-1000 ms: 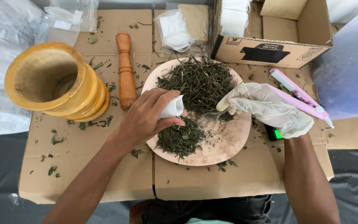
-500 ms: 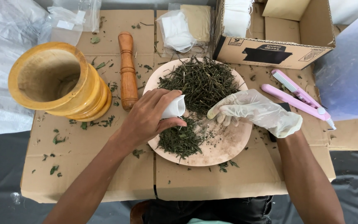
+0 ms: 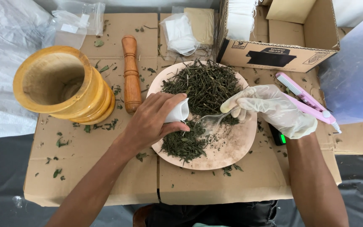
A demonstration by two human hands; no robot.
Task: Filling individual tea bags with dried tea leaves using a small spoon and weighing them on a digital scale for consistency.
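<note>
Head view: a small white bag [image 3: 178, 112] is pinched between thumb and fingers of the bare left hand [image 3: 152, 122], held over the pink plate [image 3: 232, 149]. A clear spoon [image 3: 212, 120] is gripped in the closed fingers of the gloved right hand [image 3: 269, 108], its bowl touching the dried herbs [image 3: 204, 88] on the plate. A wooden mortar [image 3: 61, 86] and pestle [image 3: 131, 73] are seen to the left, a cardboard box [image 3: 274, 50] behind, a pink sealer [image 3: 307, 101] at right.

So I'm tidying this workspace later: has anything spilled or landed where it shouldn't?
Yes. Loose green leaf bits lie scattered over the cardboard beside the wooden mortar and below the plate, off the herb pile. The mortar also lies tipped on its side.
</note>
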